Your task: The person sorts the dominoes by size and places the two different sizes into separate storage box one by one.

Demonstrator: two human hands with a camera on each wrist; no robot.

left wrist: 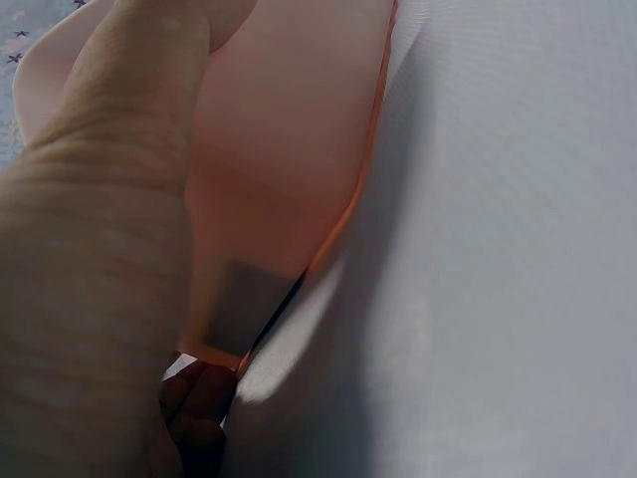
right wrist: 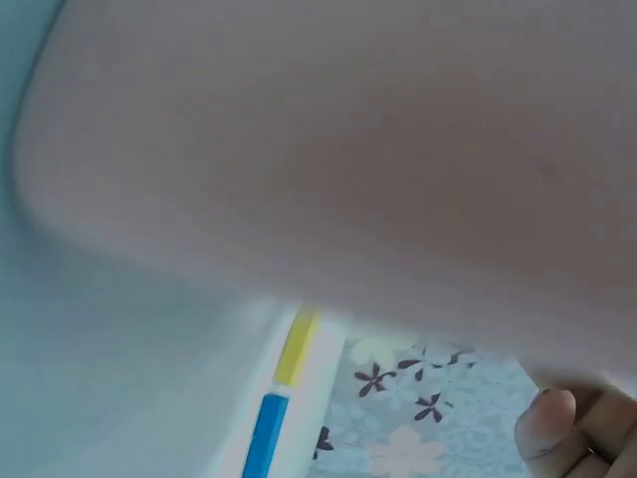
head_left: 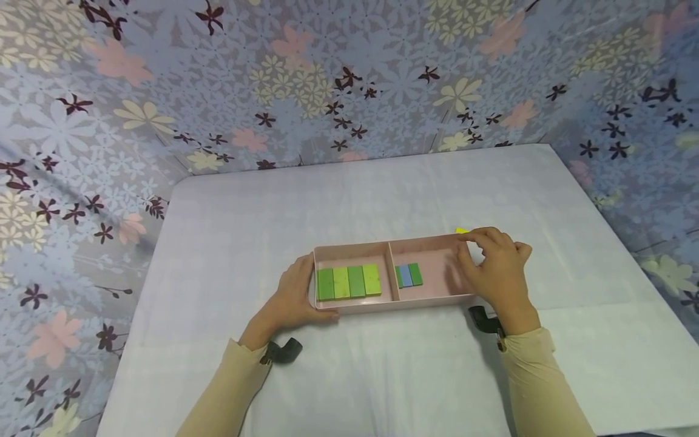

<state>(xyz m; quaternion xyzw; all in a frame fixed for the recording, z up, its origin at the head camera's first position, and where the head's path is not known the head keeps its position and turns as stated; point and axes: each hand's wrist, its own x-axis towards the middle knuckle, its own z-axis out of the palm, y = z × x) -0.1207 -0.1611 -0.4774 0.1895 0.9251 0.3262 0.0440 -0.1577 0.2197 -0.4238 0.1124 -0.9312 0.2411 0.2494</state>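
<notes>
A pale pink two-compartment box (head_left: 360,308) lies on the table. Green and yellow-green blocks (head_left: 349,282) line up in its left compartment; a smaller blue block (head_left: 405,276) sits between green ones in the right compartment. My left hand (head_left: 295,297) grips the left end, thumb along the near wall; the left wrist view shows the box wall (left wrist: 289,119) close up. At the far right corner, my right hand (head_left: 497,267) pinches the rim between thumb and index finger, its other fingers raised.
A small yellow block (head_left: 462,230) shows just beyond the far right corner. In the right wrist view, a yellow block (right wrist: 297,347) and a blue block (right wrist: 265,436) lie end to end. White cloth covers the table (head_left: 327,200); floral fabric (head_left: 349,79) stands behind it.
</notes>
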